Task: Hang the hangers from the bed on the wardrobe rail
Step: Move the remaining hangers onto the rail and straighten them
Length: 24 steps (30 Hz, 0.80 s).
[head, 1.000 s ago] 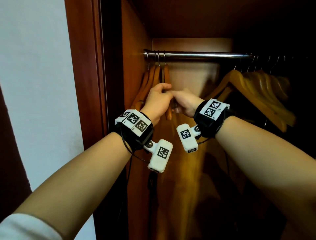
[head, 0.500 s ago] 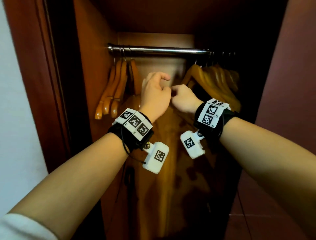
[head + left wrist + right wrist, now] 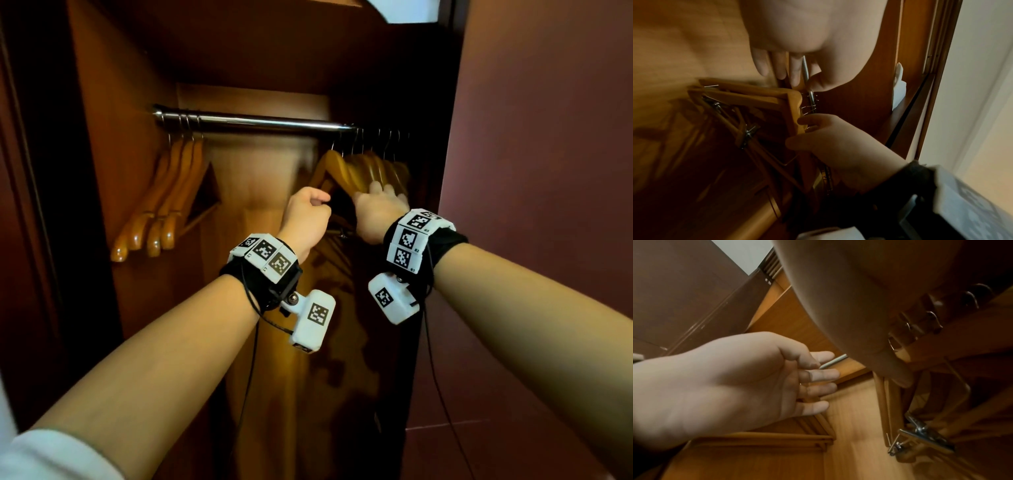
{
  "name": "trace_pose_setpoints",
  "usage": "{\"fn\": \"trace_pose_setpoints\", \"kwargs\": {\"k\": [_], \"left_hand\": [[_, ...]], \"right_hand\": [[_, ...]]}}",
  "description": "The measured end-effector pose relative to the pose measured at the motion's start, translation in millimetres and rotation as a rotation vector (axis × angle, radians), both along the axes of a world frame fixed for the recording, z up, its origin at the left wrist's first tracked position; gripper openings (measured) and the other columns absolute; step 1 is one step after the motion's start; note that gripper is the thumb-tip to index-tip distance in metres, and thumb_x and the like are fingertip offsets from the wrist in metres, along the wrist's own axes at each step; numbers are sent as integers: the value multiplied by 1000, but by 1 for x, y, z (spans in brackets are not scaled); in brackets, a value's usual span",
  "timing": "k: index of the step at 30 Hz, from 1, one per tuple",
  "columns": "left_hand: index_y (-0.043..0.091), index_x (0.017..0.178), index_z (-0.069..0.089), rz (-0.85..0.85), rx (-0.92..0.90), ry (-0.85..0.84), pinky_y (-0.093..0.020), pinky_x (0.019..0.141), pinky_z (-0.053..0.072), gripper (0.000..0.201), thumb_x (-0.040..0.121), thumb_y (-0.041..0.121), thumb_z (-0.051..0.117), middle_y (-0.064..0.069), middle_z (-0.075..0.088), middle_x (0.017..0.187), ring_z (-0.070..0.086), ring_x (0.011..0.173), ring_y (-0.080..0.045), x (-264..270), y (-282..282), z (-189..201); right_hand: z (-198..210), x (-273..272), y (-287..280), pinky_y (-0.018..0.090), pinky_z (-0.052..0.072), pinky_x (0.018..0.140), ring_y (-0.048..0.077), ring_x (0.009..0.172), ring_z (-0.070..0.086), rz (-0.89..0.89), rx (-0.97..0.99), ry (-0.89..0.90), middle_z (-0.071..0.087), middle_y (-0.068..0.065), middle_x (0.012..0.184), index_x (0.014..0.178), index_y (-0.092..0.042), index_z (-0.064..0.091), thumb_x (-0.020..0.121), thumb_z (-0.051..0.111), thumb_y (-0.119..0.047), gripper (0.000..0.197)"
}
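- The wardrobe [image 3: 130,102] is open, its brown door [image 3: 548,171] standing on the right beside the far-right hangers.
- A metal rail [image 3: 260,121] runs across the wardrobe's upper part; its middle stretch is bare.
- Three wooden hangers [image 3: 164,209] hang together at the rail's left end, just beside the side wall.
- A tighter bunch of wooden hangers [image 3: 363,168] hangs at the right end, some with metal clips [image 3: 920,441] on their lower bars.
- Both forearms reach in at about the same height, below the rail, with tagged black wristbands [image 3: 263,263].
- The right hand [image 3: 378,212] lies on the right bunch, fingers extended over the wooden shoulders.
- The left hand [image 3: 305,219] sits just left of that bunch, its fingers loosely curled; it grips nothing I can see.
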<state>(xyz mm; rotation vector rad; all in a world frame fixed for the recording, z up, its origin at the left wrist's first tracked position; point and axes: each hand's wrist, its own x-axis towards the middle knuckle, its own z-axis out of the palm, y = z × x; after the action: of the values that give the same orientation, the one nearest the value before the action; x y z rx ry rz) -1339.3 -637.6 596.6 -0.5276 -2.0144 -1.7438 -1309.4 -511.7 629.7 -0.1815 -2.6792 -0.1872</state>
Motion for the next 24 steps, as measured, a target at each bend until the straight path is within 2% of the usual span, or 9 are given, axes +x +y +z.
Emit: {"fn": "trace_pose_setpoints", "kwargs": {"k": [3,7,9,12,14,17,18,21,24], "left_hand": [[16,107,65,-17,1,-40,-21,82,42,28,88,1,51,4,60,102,56,101,-13,-3,-6,-1],[15,108,65,-1,17,-66,-16,69,41,28,88,1,51,4,60,99,55,97,-12,-7,-17,-4],[16,107,65,8,14,-79,-15,67,40,28,88,1,50,3,59,101,55,97,-13,-8,-21,-5],[17,106,64,19,3,-83,-15,68,38,28,88,1,50,2,58,105,53,99,-13,-9,-29,-5],[18,105,64,32,-3,-81,-19,75,39,27,89,2,50,1,59,108,53,101,-14,-12,-36,-5],[20,103,64,48,-3,-86,-22,80,39,26,89,3,51,0,60,111,54,105,-16,-16,-43,-5],[20,102,64,50,-2,-85,-22,79,39,25,89,3,52,0,61,110,55,105,-16,-18,-45,-5],[20,104,65,51,-2,-80,-18,71,38,25,89,3,52,1,61,110,54,103,-14,-21,-49,-4],[19,104,64,51,-8,-74,-18,72,37,26,89,3,52,0,61,110,53,103,-14,-25,-53,-4]], "right_hand": [[1,-3,-1,52,34,109,38,137,31,-23,12,-17,33,16,146,142,-17,43,86,64,-11,61],[2,-8,-4,51,41,101,38,133,34,-30,-10,-34,32,16,144,143,-17,40,86,65,-6,64],[1,-10,-5,51,45,98,38,131,36,-24,-31,-38,33,16,142,143,-17,39,86,65,-6,64],[2,-14,-7,49,46,95,38,129,39,-23,-58,-24,37,18,140,143,-17,37,85,67,-10,66],[3,-19,-11,46,48,91,37,124,46,3,-93,0,46,18,133,140,-15,39,86,69,-17,62],[6,-24,-13,38,51,71,31,100,61,43,-176,18,59,12,111,130,-13,45,92,62,-24,43],[7,-26,-15,38,51,70,31,97,62,42,-202,27,60,12,111,129,-12,46,95,58,-25,39],[8,-30,-23,44,53,83,36,107,60,36,-251,44,53,16,126,133,-10,45,98,52,-26,39],[8,-38,-27,48,52,91,39,112,56,53,-279,41,47,18,132,135,-8,44,99,51,-23,39]]}}
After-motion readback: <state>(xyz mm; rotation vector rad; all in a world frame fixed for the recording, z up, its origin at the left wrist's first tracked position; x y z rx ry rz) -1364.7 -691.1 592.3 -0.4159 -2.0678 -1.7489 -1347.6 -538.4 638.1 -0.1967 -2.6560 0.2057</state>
